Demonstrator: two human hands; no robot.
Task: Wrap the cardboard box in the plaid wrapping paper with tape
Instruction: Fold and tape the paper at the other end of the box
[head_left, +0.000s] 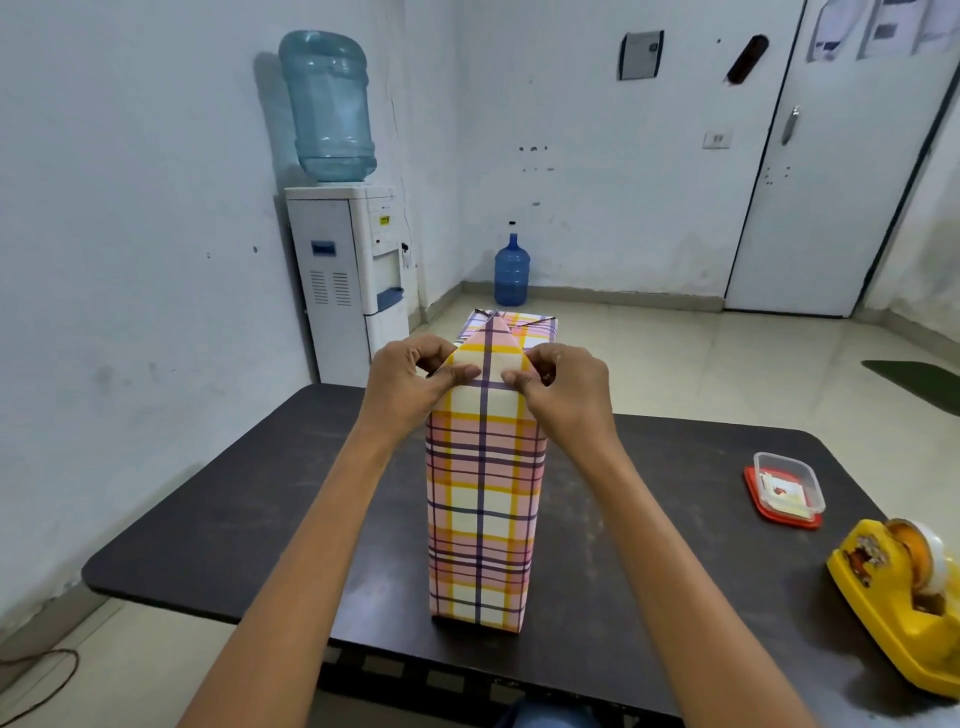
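From the head view, the box (480, 514) stands upright on end near the middle of the dark surface (208, 545), fully covered on its visible sides by plaid paper (483, 415) in pink, yellow and purple. Its base sits close to the near edge of the surface; its top reaches up toward 12 o'clock.

At the top end, a triangular flap (491, 345) of paper points away toward 12 o'clock, its tip lying over the folded top. Both hands meet on the near top edge. The left hand (410, 382) comes in from 7 o'clock and pinches the paper at the left corner, thumb laid across the front face and fingers curled behind the fold. The right hand (563, 387) comes in from 5 o'clock and pinches the right corner the same way, thumb pressing on the front, fingers bent round the side. The thumb tips are near each other, apart by a strip of paper.

At 3 o'clock from the box, well apart, a clear tub (788, 486) rests on a red lid. Nearer, at 4 o'clock, a yellow dispenser (893, 597) carries a roll of tape (919, 551) at the surface's right edge.

Beyond the surface, at 11 o'clock, a cooler (348, 280) stands against the wall with a bottle on top. A blue jug (511, 270) stands on the floor at 12 o'clock.
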